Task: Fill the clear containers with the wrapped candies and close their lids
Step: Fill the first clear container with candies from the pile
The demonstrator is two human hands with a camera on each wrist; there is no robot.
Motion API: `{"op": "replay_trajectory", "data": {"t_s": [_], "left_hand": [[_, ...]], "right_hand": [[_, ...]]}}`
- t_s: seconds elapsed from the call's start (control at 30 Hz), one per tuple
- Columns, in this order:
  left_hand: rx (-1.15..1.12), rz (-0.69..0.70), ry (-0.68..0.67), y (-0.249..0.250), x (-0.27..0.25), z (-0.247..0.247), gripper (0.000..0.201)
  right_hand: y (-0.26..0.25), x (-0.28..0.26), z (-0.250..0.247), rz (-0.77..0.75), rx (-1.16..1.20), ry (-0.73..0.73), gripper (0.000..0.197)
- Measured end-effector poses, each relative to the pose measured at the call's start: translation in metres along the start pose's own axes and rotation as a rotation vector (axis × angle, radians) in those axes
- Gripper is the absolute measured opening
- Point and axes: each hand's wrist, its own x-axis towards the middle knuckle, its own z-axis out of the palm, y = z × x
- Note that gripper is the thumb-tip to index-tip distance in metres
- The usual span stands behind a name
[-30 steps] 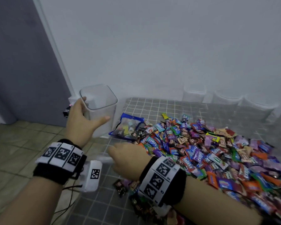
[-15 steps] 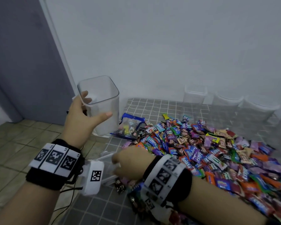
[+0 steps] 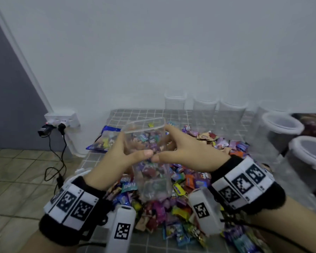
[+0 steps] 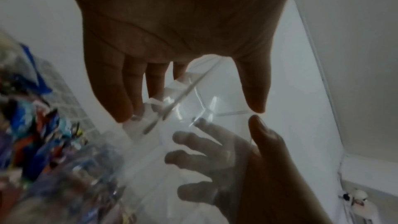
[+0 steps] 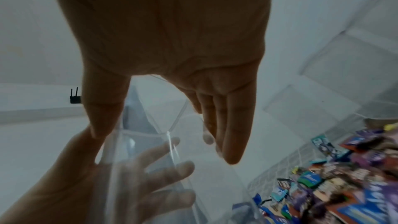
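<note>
Both hands hold an empty clear container (image 3: 147, 156) above the wrapped candies (image 3: 193, 181).
Left hand (image 3: 120, 156) and right hand (image 3: 188, 154) grip opposite walls; it looks light, stiff, slippery.

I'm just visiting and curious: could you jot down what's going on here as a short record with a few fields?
Held item: clear container, open-topped, looks empty
Left hand: grips the container's left side
Right hand: grips its right side
Below it: pile of wrapped candies on the grid mat
Spare containers: lined up by the wall
Lid: none on the held container
</note>
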Motion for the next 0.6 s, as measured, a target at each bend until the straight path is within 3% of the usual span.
{"op": "replay_trajectory", "data": {"t_s": [0.17,0.3,0.43,0.6], "left_hand": [[-0.042,-0.225,-0.233,-0.009,-0.019,0.019,0.083],[0.033,-0.352,-0.352,-0.027,-0.033,0.028,0.099],[0.055,-0.411,-0.352,-0.031,-0.041,0.034,0.082],[0.009,-0.328,-0.302,-0.028,-0.042,0.037,0.098]], "right_hand": [[0.029,-0.034,0.002,0.146,0.132,-0.085,0.075],[0.049,-0.051,0.019,0.259,0.184,-0.145,0.075],[0.051,-0.063,0.024,0.314,0.196,-0.182,0.051],[0.044,-0.065,0.022,0.263,0.065,-0.127,0.067]]}}
